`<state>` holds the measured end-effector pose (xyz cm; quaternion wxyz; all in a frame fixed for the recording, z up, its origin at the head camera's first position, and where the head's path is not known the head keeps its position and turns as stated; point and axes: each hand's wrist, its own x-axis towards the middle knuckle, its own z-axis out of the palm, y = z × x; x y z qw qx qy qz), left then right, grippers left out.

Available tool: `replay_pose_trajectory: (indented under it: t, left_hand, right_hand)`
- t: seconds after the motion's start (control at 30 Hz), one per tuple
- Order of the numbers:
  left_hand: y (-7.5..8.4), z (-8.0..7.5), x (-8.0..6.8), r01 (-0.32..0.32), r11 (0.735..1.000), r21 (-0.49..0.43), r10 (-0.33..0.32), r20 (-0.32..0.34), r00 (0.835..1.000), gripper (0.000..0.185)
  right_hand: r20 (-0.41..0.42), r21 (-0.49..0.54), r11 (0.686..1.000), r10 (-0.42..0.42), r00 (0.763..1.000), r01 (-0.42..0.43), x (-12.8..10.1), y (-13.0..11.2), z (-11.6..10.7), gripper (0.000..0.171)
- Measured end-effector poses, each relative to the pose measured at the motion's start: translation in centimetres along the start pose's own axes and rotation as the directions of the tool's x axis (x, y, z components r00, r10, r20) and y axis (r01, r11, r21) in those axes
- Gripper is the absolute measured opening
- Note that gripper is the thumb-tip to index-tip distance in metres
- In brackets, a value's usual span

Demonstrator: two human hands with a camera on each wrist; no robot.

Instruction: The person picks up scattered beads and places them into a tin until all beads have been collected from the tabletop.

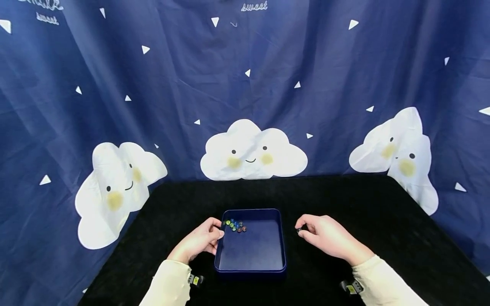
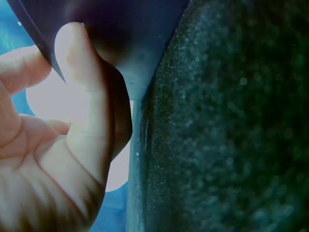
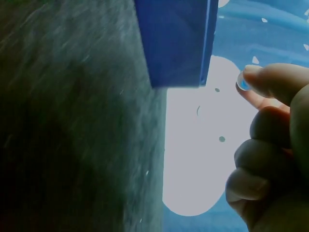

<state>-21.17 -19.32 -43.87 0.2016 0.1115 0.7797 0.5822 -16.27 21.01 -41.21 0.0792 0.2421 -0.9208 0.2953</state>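
Observation:
A square dark blue tray [image 1: 252, 250] lies on the black cloth, with several glass marbles [image 1: 234, 225] grouped in its far left corner, some green, some blue, some brownish. My left hand [image 1: 199, 241] grips the tray's left wall, thumb over the rim; the left wrist view shows the thumb [image 2: 79, 63] against the wall. To the right of the tray, my right hand [image 1: 329, 234] pinches one small marble [image 3: 243, 82] between thumb and index finger. That marble looks clear with blue in the right wrist view, and the other fingers are curled in.
Black cloth [image 1: 344, 199] covers the table around the tray. Behind it hangs a dark blue curtain [image 1: 183, 76] printed with white clouds and small triangles. A small wrist camera [image 1: 197, 280] sits at the left sleeve, another camera [image 1: 351, 287] at the right one.

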Motion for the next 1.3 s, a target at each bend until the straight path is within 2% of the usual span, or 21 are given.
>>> replay_pose_trajectory:
  t: [0.2,0.47,0.83,1.3]
  left_hand:
    - [-0.1,-0.1,0.0,-0.004,1.000,0.003,0.004,-0.003,1.000,0.040]
    - [-0.2,0.0,-0.3,0.005,1.000,-0.007,-0.005,0.001,1.000,0.042]
    - [0.5,-0.6,-0.9,0.001,1.000,-0.028,-0.001,0.004,1.000,0.043]
    - [0.7,-0.7,-1.2,0.009,1.000,-0.012,-0.009,0.013,1.000,0.042]
  right_hand:
    - [-0.040,0.009,1.000,-0.010,0.999,0.011,1.1,-1.1,0.7,0.015]
    - [-0.041,0.018,1.000,0.001,0.999,0.000,2.4,-2.2,1.9,0.016]
    - [-0.055,0.020,0.999,-0.025,0.998,0.026,3.9,-2.9,2.8,0.017]
    - [-0.089,0.040,0.999,-0.021,0.996,0.025,3.7,-2.6,2.3,0.016]
